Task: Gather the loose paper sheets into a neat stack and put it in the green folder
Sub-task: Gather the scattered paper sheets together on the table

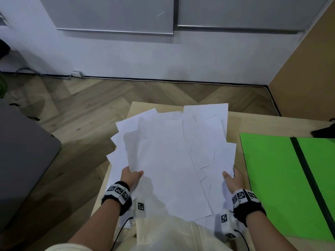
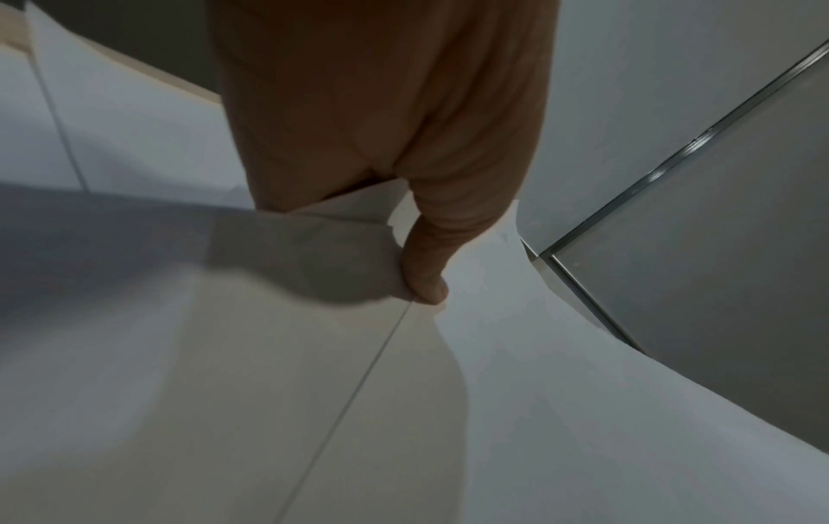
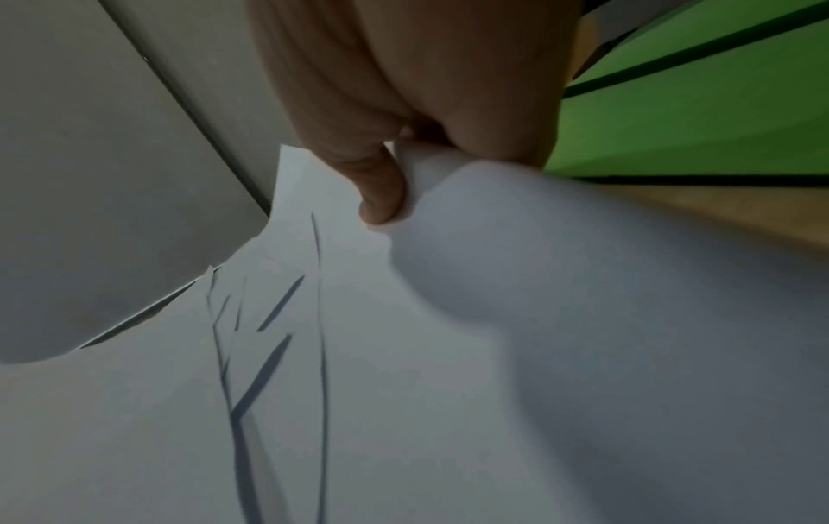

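Hands first, nearest to me: my left hand [image 1: 130, 175] grips the left edge of the fanned bundle of white paper sheets [image 1: 174, 160], thumb on top and fingers tucked beneath, and the left wrist view shows that thumb [image 2: 426, 269] pressing down on the top sheet. My right hand [image 1: 233, 179] grips the opposite edge the same way; from the right wrist view I see its thumb [image 3: 381, 191] pinching a curled wad of paper against the fingers. Both wrists carry black bands with white marker blocks [image 1: 117, 192].

I hold the sheets between the two hands, splayed unevenly, their corners jutting out at different angles over the pale wooden table [image 1: 262, 124]. A few more white sheets lie flat on the table under my left hand. I cannot tell whether the far edge of the bundle touches the tabletop.

To my right on the same table lies the bright green folder with a dark elastic strap [image 1: 275, 178], flat, just beside the paper and apart from it.

Farther off, I see herringbone wood flooring [image 1: 90, 98], then a white wall with grey panels [image 1: 116, 15].
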